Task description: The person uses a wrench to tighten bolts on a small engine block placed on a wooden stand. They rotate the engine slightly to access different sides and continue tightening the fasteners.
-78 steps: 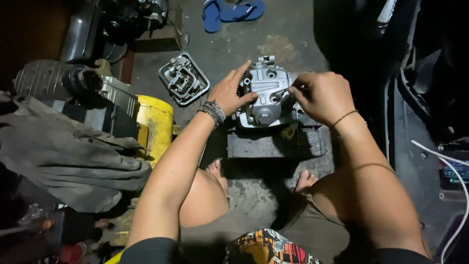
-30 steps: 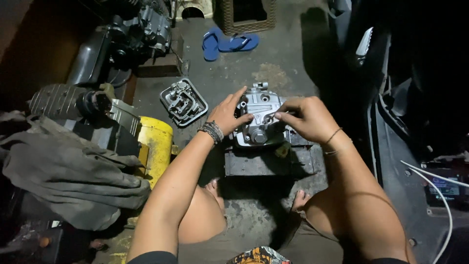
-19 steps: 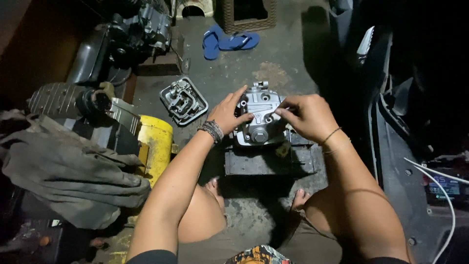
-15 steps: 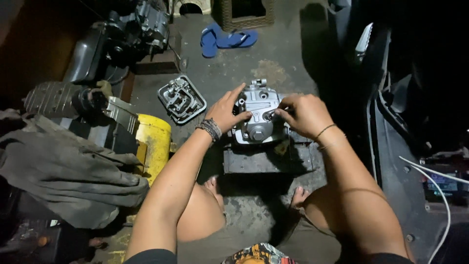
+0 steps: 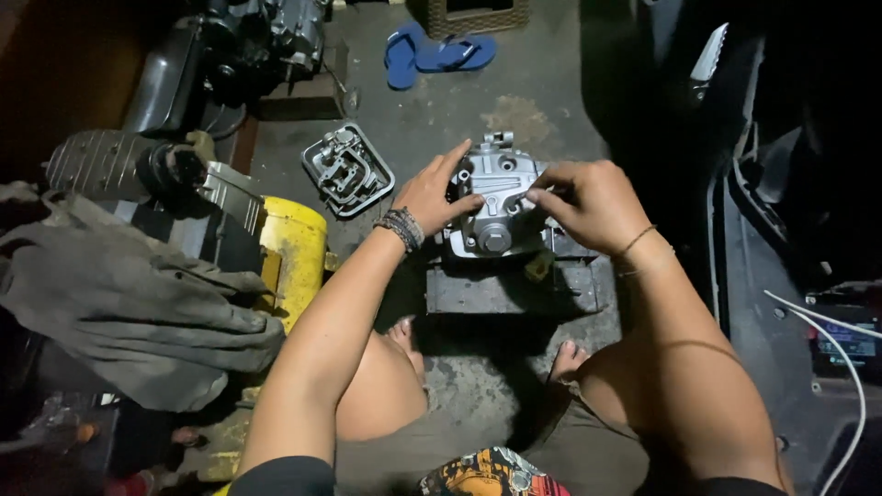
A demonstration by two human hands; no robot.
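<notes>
Grip, left: my left hand (image 5: 432, 195) lies spread on the left flank of the grey cast-metal engine cylinder head (image 5: 496, 204), thumb across its top face, fingers fanned over its upper edge; it presses rather than pinches.
Grip, right: my right hand (image 5: 593, 204) comes in from the right, the forefinger and thumb (image 5: 542, 196) drawn together on the top of the cylinder head; whether they pinch some small part I cannot tell.
Wrists: a dark beaded bracelet (image 5: 404, 227) on my left, a thin cord band (image 5: 636, 242) on my right.
Cylinder head: it sits upright on a dark flat metal block (image 5: 514, 289) on the concrete floor (image 5: 542, 101), between my hands and just ahead of my knees; a round boss faces me on its near side.
Feet: my bare toes (image 5: 568, 354) rest on the floor just below the block.
Left of the work: a grey ribbed metal engine cover (image 5: 347, 171) lies flat on the floor, apart from my left hand.
Farther left: a yellow metal machine housing (image 5: 294, 253), a finned dark engine part (image 5: 101, 165) and a crumpled grey cloth (image 5: 129, 312).
Far edge: a pair of blue rubber sandals (image 5: 432, 55) and a dark engine block (image 5: 266, 37).
Right edge: a white cable (image 5: 827, 321) runs over dark bodywork.
</notes>
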